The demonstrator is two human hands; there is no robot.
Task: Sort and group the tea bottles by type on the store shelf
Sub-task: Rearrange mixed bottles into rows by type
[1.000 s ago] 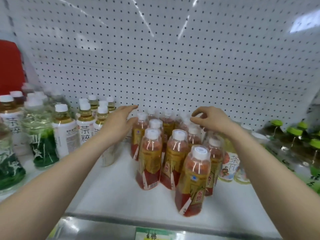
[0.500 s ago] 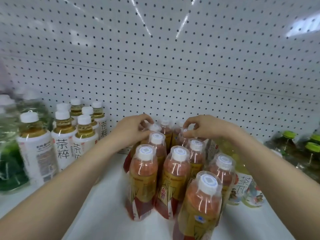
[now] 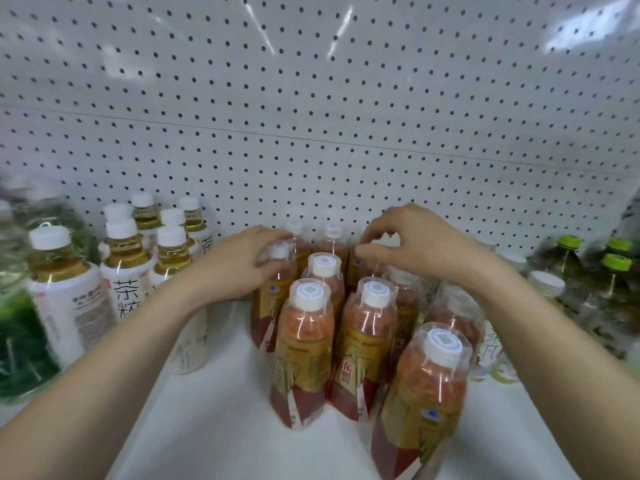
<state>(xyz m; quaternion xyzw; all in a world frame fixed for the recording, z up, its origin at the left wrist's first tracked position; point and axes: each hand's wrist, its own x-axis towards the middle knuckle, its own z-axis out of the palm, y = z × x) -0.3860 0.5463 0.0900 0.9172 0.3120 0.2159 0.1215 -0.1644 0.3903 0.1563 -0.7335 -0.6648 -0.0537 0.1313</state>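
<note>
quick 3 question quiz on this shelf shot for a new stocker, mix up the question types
1. True or false: the green-capped bottles stand to the right of the red tea bottles.
2. Multiple choice: the caps on the red tea bottles are A green, B white, C red.
3. Fill in the blank: the left hand grips a ___ tea bottle at the back left of the middle group.

Key: 1 true; 2 B; 3 red.
</note>
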